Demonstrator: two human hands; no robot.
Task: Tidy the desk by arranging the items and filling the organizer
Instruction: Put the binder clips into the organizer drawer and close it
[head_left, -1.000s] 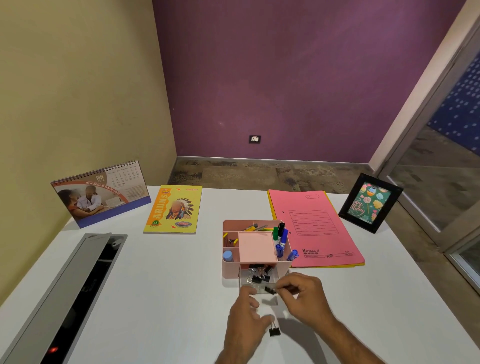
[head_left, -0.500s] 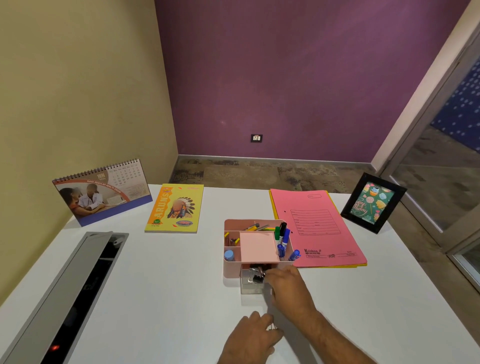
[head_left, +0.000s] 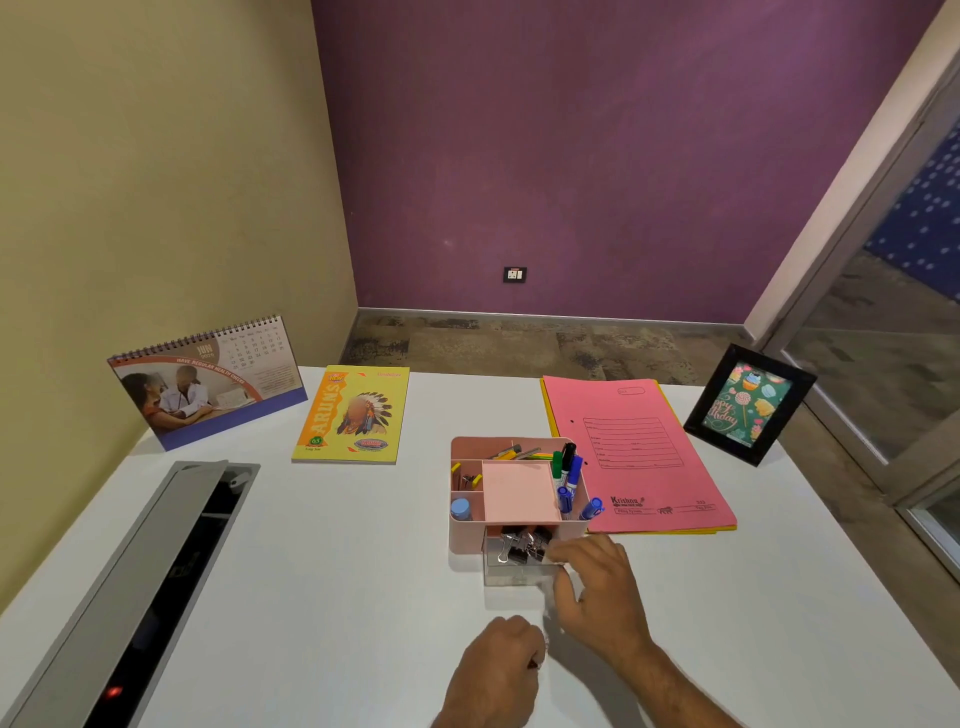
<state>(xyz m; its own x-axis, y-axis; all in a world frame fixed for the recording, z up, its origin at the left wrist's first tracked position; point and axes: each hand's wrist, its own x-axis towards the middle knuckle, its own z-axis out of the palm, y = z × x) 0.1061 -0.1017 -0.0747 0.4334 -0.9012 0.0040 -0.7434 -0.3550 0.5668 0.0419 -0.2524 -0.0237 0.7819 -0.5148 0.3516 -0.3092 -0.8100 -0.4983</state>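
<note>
The right hand is at the clear drawer that stands out from the front of the pink organizer. Its fingers are curled at the right corner of the drawer, beside the pile of black binder clips inside. I cannot tell if this grip pinches a clip or only touches the drawer wall. The left hand is lower on the white bench, near the front edge. Its fingers are bent into a closed grip, and something small shows at the fingertips; it may be 1 more clip, but it is too small to be sure.

I judge the step in hand is filling the drawer with clips. To do it well, the clip should be let go low over the pile, so it does not jump out. The drawer looks already quite full, so it should be pushed in slowly afterwards.

The upper compartments hold markers, pink sticky notes and a small blue-capped bottle. Further out lie a pink folder, a yellow notebook, a desk calendar and a black photo frame.
</note>
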